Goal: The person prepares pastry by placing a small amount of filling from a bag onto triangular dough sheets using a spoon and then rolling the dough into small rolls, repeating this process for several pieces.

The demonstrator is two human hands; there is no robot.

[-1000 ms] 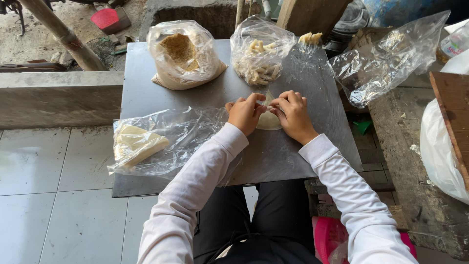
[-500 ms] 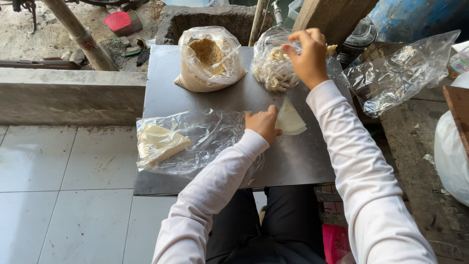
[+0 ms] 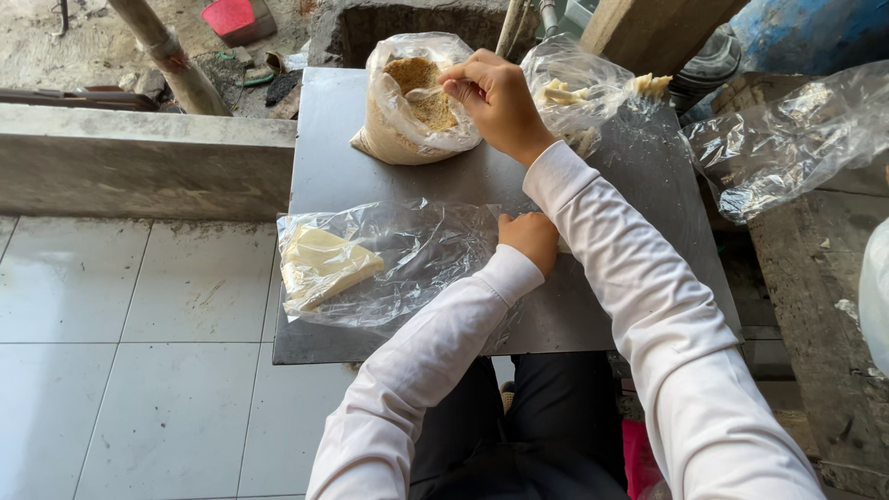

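My right hand (image 3: 495, 97) reaches to the far side of the grey table (image 3: 593, 306) and pinches a small pale spoon (image 3: 428, 93) over the open bag of brown crumbs (image 3: 407, 120). With fingers curled, my left hand (image 3: 530, 239) rests mid-table on a thin pale sheet, which my right sleeve almost fully hides. Just left of that hand lies a clear plastic bag (image 3: 417, 255) holding a folded stack of pale sheets (image 3: 319, 267). Behind my right wrist stands a second clear bag of pale pieces (image 3: 579, 93).
A crumpled clear plastic sheet (image 3: 787, 139) lies on the rough surface to the right. A low concrete ledge (image 3: 139, 167) runs along the left, with white floor tiles (image 3: 120, 370) below. A wooden pole (image 3: 171, 56) and a red object (image 3: 239, 18) are at the far left.
My right hand left the pale sheet, went to the far right bag, then moved left to the brown crumb bag and now holds a spoon. My left hand stayed on the sheet.
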